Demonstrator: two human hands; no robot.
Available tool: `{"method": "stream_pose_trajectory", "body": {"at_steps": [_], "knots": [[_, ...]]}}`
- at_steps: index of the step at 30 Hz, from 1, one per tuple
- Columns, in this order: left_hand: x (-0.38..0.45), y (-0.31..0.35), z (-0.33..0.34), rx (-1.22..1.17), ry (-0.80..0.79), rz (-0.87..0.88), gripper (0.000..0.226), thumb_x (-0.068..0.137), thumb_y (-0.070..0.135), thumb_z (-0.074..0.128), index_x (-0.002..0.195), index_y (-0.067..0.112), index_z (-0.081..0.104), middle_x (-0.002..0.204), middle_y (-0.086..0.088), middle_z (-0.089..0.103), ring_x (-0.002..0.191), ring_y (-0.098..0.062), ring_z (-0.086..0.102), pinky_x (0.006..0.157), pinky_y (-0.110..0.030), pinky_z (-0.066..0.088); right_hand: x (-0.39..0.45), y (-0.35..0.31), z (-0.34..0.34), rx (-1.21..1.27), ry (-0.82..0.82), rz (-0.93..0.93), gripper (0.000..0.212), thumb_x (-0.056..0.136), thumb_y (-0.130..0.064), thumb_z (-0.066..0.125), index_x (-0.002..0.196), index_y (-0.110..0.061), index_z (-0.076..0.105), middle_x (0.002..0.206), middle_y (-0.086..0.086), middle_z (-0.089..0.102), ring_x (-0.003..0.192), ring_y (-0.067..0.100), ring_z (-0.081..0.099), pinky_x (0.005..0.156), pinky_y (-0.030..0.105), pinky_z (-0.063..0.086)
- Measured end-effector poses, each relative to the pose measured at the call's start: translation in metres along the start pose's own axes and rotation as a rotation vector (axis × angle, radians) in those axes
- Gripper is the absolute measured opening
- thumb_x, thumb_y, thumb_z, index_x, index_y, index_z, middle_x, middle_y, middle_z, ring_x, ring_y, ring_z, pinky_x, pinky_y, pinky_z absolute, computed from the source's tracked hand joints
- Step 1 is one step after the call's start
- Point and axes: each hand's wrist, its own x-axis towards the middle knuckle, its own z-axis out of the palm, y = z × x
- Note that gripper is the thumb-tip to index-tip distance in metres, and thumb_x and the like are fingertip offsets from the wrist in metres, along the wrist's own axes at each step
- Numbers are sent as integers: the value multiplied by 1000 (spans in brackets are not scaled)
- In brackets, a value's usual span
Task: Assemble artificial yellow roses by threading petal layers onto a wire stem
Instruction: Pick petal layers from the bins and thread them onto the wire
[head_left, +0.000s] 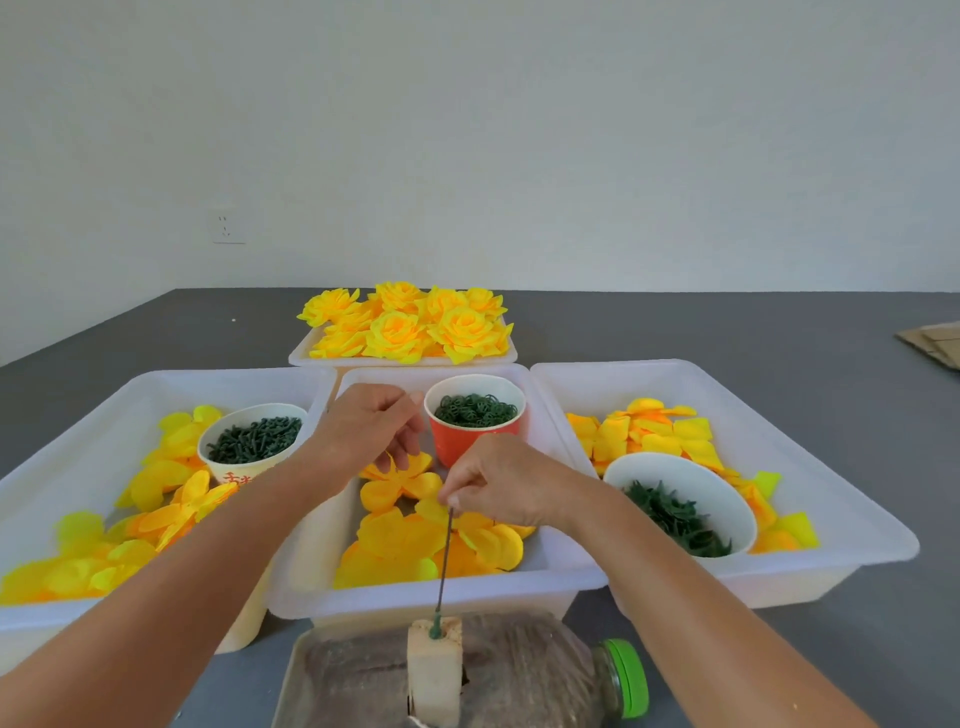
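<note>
There is one view only, taken from the person's head, looking forward and down across the grey table (779, 332) toward the pale wall (467, 130) behind it. It is wide-angle, so the table edges bow and both forearms run in from the bottom corners. It sits close over the near white trays (571, 582), while the far tray of finished roses (405, 325) lies beyond them.

Right hand (501, 483) pinches wire stem (444, 564) above petals (415, 540)
</note>
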Motion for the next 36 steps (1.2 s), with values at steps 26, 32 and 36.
{"method": "stream_pose_trajectory", "body": {"at_steps": [26, 32, 36], "knots": [[36, 39, 114, 79, -94, 296, 28, 95, 18, 51, 70, 11, 61, 62, -2, 66, 45, -7, 56, 45, -21, 46, -21, 121, -83, -191, 558, 942, 26, 74, -23, 71, 76, -14, 46, 89, 6, 55, 92, 28, 55, 72, 32, 44], [34, 34, 114, 159, -67, 304, 27, 95, 19, 52, 74, 7, 63, 60, 2, 65, 45, -5, 56, 45, -10, 44, -19, 128, -74, -244, 555, 950, 26, 80, -6, 57, 106, -10, 56, 111, 11, 59, 105, 31, 56, 77, 33, 45], [32, 32, 113, 194, -52, 326, 27, 95, 20, 53, 72, 9, 63, 58, 5, 63, 44, -3, 55, 47, -7, 42, -25, 132, -78, -224, 621, 891, 18, 83, 2, 50, 69, -7, 41, 80, 10, 52, 82, 28, 52, 66, 29, 38]]}}
